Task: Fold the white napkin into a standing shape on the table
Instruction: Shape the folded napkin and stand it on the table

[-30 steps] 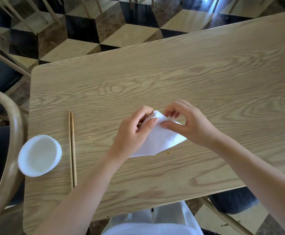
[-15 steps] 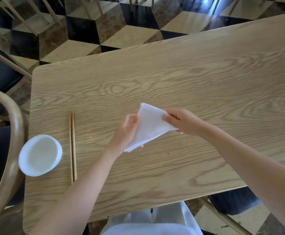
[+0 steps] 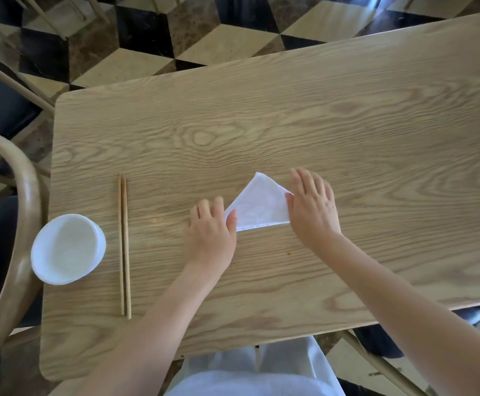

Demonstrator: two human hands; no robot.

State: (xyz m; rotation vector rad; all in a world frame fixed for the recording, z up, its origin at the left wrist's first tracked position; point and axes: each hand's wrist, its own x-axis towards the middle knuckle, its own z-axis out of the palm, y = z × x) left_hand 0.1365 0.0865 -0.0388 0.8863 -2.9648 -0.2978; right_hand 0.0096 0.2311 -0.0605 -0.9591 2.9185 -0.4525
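The white napkin (image 3: 258, 204) lies flat on the wooden table (image 3: 318, 115), folded into a triangle with its point facing away from me. My left hand (image 3: 210, 232) rests palm down with its fingers spread, covering the napkin's lower left corner. Over the right corner my right hand (image 3: 313, 207) is pressed flat, fingers apart. Neither hand grips the cloth.
A pair of wooden chopsticks (image 3: 124, 244) lies lengthwise left of my hands. A white bowl (image 3: 67, 248) stands at the table's left edge. A curved wooden chair back (image 3: 21, 201) rises just beyond that edge. More chairs stand on the chequered floor.
Both hands held the folded napkin lifted off the table. Now it lies flat as a triangle and both hands have let go and press down on its corners.
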